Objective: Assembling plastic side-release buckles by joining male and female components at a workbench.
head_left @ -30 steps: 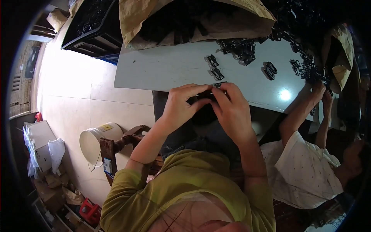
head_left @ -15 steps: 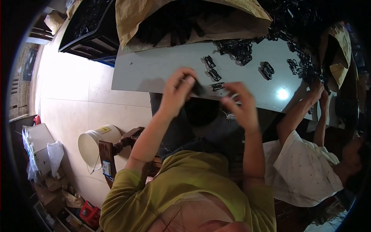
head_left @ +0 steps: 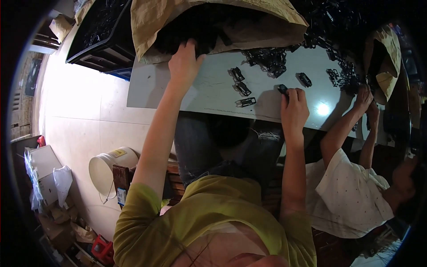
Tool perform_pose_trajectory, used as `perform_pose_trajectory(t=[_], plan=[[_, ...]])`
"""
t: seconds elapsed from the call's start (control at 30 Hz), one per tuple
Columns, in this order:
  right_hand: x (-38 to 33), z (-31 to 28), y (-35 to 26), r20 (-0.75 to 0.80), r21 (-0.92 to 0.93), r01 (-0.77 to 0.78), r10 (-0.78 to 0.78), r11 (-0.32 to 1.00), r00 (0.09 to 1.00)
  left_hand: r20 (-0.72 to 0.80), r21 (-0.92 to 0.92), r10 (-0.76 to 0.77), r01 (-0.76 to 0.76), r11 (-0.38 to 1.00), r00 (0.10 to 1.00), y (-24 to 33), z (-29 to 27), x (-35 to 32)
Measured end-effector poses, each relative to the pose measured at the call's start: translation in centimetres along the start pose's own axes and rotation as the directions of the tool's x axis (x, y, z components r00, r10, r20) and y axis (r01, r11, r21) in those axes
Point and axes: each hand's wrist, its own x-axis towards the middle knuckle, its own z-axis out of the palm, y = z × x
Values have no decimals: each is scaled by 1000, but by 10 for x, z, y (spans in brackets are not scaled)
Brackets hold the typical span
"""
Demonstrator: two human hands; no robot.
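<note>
My left hand (head_left: 183, 64) reaches over the lip of a brown paper bag (head_left: 262, 44), its thumb apart from the fingers. The fingertips reach into the dark black pieces inside and are partly hidden. On the right, my right hand (head_left: 295, 103) pinches a small black plastic part (head_left: 282, 89) just above or on the white tabletop (head_left: 195, 95). Between my hands lie a few black frame-like parts: one upper part (head_left: 236, 74), a middle part (head_left: 243, 88) and a lower part (head_left: 245, 102). Another black part (head_left: 304, 79) rests just beyond my right hand.
A heap of black parts (head_left: 269, 60) lies beside the bag, with more piled at the far right. There a co-worker's hands (head_left: 365, 99) work near another paper bag (head_left: 388, 71). A black crate (head_left: 95, 49) stands at far left, a white bucket (head_left: 100, 171) on the floor.
My left hand has gone from the table's near edge forward to the bag; the dark piece seen in it no longer shows. My right hand has moved right and now holds a black part.
</note>
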Motion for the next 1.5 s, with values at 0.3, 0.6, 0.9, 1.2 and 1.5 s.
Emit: perform_pose_trajectory(t=[0.3,0.6,0.9,1.2,1.5], plan=[[3,-8,-10,215,126,-155,125,980,968,-108,-336,9,-45,941,994,-26,-20,-33],[12,-45,-100,20,635,174,-241,752,970,374,-814,242,192,547,895,15,-48,-85],[17,-62,-101,140,575,189,-323,796,936,329,-775,304,72,628,894,36,-62,-88],[7,-69,-96,211,661,114,-330,741,920,177,-733,397,-148,663,901,38,-58,-102],[1,-69,-78,476,740,-269,-196,617,857,207,-876,379,-2,482,902,36,-58,-115]])
